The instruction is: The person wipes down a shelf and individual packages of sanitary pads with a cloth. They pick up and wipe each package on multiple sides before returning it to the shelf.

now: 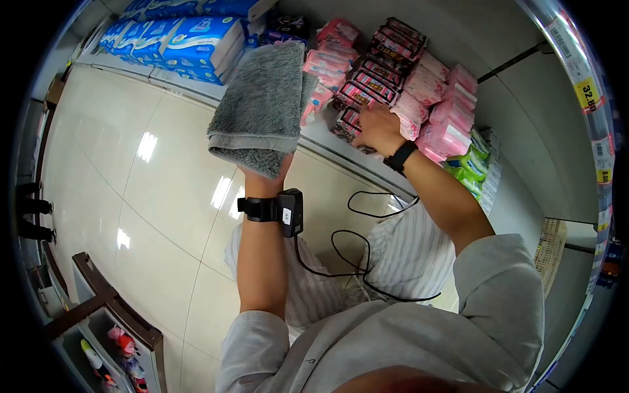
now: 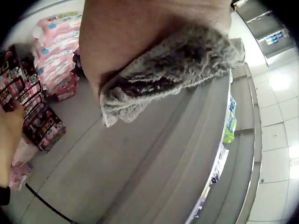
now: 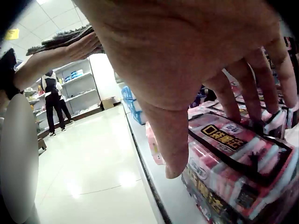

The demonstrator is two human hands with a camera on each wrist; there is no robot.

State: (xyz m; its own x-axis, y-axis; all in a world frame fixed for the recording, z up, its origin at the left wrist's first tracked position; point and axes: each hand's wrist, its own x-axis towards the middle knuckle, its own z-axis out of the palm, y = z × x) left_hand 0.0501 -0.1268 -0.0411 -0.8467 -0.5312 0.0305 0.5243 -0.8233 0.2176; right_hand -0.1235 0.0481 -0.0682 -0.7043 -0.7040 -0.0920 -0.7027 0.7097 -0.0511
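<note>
Now left hand (image 3: 83, 48) under one towel (image 1: 259, 95), right hand (image 1: 380, 128) over one pack (image 3: 233, 156).

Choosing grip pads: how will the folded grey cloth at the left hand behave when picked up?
The grey cloth is probably floppy: its lower end bends in a soft, rounded fold. It seems unlikely to slip, given the fuzzy pile. It might unfold if only one layer is pinched, since separate layers show at its lower edge.
</note>
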